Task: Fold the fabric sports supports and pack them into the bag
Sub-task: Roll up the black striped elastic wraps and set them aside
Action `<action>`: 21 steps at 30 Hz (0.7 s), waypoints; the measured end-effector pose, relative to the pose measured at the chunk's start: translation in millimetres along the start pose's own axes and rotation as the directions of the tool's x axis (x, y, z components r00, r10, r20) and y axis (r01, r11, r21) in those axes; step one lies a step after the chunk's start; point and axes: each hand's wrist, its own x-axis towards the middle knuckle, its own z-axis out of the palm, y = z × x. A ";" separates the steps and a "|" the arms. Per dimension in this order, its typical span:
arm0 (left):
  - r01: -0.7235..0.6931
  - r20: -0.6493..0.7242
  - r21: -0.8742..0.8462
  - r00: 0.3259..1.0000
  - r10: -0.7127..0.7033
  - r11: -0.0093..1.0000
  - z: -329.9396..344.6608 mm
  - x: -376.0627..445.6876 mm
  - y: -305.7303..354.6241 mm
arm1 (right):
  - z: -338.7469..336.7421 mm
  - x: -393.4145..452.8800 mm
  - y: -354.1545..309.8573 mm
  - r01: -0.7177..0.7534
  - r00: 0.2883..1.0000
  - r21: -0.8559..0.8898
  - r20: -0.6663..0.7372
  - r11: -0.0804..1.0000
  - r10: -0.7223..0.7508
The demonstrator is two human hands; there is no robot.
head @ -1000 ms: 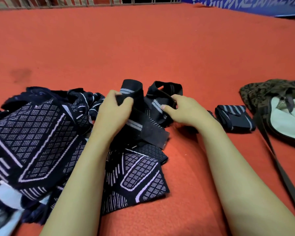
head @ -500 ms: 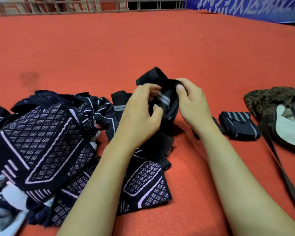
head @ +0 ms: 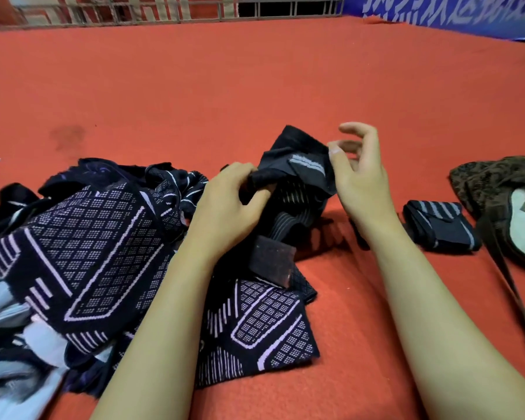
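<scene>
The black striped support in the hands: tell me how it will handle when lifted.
The support is probably floppy: it bunches and sags between the left hand and right hand. Likely light. Its loose strap end may dangle.

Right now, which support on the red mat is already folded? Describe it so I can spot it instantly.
Start at the brown patterned bag at the right edge of the red mat. Just left of it lies the folded support, alone and flat on the mat, beyond the right hand. Unlike the loose pile of patterned supports on the left, it is a compact dark bundle with grey stripes.
</scene>
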 end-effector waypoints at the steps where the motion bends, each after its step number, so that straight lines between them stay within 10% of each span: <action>1: 0.029 -0.015 -0.010 0.999 -0.030 1.000 0.0 -0.5 0.4 | -1.7 -1.4 -1.4 0.099 0.995 -0.011 0.032 0.995 -0.099; 7: 0.091 -0.132 -0.053 0.986 -0.098 0.994 -1.7 -0.1 -2.7 | -8.7 -1.3 6.4 0.406 0.837 -0.202 0.473 0.892 -0.274; 14: -0.036 0.102 -0.070 0.994 0.043 0.997 -3.8 -1.9 -6.4 | -9.8 5.3 14.2 0.323 0.946 -0.298 0.119 0.898 -0.301; 21: 0.017 0.192 -0.122 0.981 0.007 0.992 -17.2 -5.7 -2.7 | -23.2 15.7 15.7 -0.286 0.932 -0.132 -0.268 0.949 0.244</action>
